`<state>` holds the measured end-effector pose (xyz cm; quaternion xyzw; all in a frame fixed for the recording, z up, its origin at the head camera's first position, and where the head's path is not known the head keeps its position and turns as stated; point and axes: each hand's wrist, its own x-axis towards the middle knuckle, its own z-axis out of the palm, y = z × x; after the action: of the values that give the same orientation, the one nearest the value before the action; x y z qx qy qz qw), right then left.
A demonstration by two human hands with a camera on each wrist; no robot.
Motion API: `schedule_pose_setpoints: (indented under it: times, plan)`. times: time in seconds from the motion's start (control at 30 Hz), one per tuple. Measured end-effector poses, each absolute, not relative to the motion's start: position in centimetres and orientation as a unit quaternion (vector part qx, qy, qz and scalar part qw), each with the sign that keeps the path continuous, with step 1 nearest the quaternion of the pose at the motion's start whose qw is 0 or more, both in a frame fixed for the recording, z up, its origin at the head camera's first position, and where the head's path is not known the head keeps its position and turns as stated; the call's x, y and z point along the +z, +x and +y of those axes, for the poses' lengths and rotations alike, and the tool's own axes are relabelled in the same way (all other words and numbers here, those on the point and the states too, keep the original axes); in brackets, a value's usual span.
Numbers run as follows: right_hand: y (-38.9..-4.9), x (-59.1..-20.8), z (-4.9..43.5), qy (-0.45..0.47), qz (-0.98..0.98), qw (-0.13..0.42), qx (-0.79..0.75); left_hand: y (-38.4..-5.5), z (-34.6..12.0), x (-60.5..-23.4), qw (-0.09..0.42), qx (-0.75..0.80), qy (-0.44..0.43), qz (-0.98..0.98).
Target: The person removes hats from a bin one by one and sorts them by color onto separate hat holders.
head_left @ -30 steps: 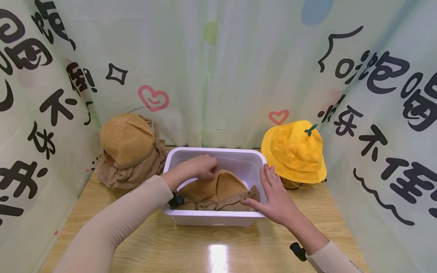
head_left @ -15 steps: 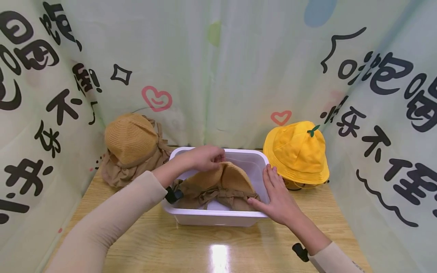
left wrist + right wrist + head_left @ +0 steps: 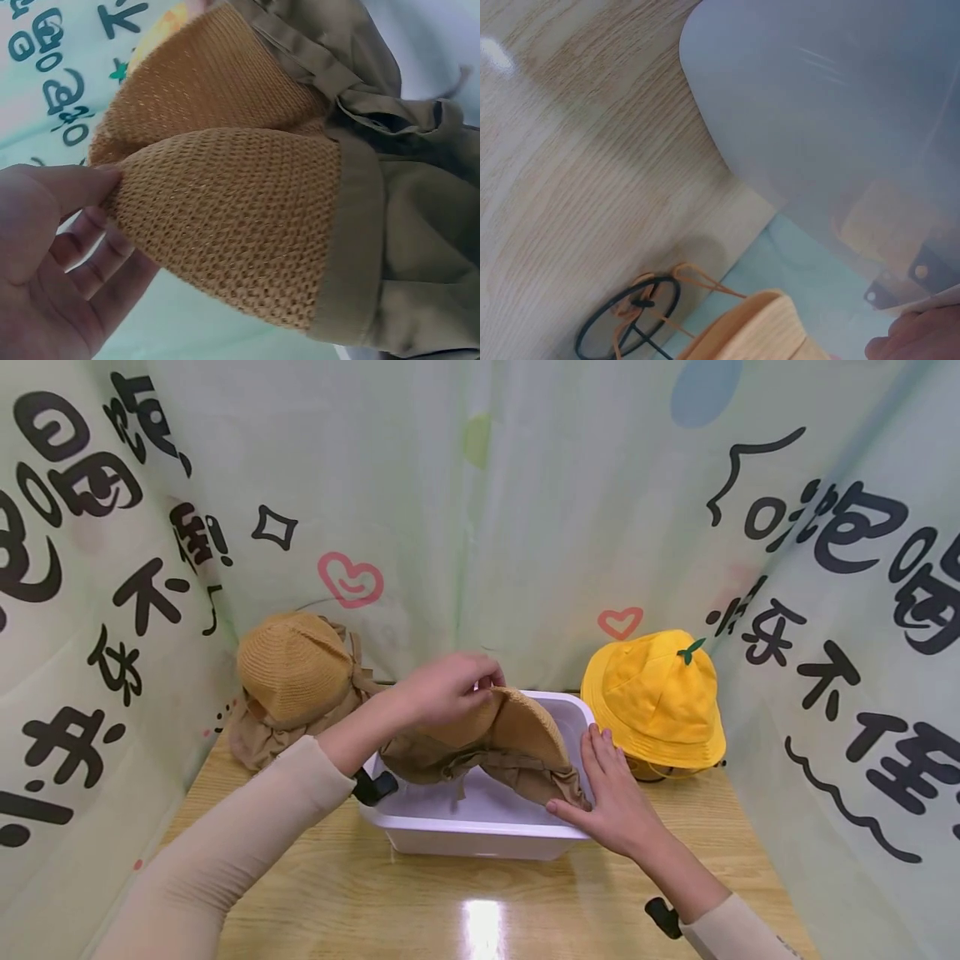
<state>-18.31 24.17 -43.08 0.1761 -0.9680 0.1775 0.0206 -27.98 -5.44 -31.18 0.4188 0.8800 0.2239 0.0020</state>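
A coarse woven-straw hat (image 3: 495, 739) with matt cloth trim hangs over a smooth plastic tub (image 3: 480, 835) on the glossy wooden worktop (image 3: 420, 910).

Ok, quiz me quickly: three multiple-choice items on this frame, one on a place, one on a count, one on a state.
1. Where does the yellow hat sit?
A. inside the bin
B. on the table, right of the bin
C. in the left hand

2. How many hats are in view?
A. two
B. three
C. four

3. What is the left hand doing?
A. pinching the woven hat above the white bin
B. resting flat on the table
C. gripping the bin's rim

Answers:
1 B, it stands beside the bin's right wall.
2 B, yellow, the held woven one, and another tan hat at left.
3 A, its fingers pinch the hat's crown, as the left wrist view shows.
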Motion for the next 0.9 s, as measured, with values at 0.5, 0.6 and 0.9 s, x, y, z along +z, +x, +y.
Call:
schedule_pose_setpoints:
  times: [0.5, 0.6, 0.9]
  plan:
    - [-18.3, -43.3, 24.1, 0.176, -0.967, 0.024, 0.184, -27.0, -8.1, -28.4, -0.188, 0.242, 0.423, 0.853]
    - [-18.3, -43.3, 24.1, 0.178, -0.966, 0.026, 0.184, -27.0, -8.8, -27.9, -0.209, 0.245, 0.419, 0.849]
    - [-18.3, -43.2, 24.2, 0.173, -0.967, 0.012, 0.187, -26.7, -10.6, -26.7, -0.250, 0.252, 0.417, 0.837]
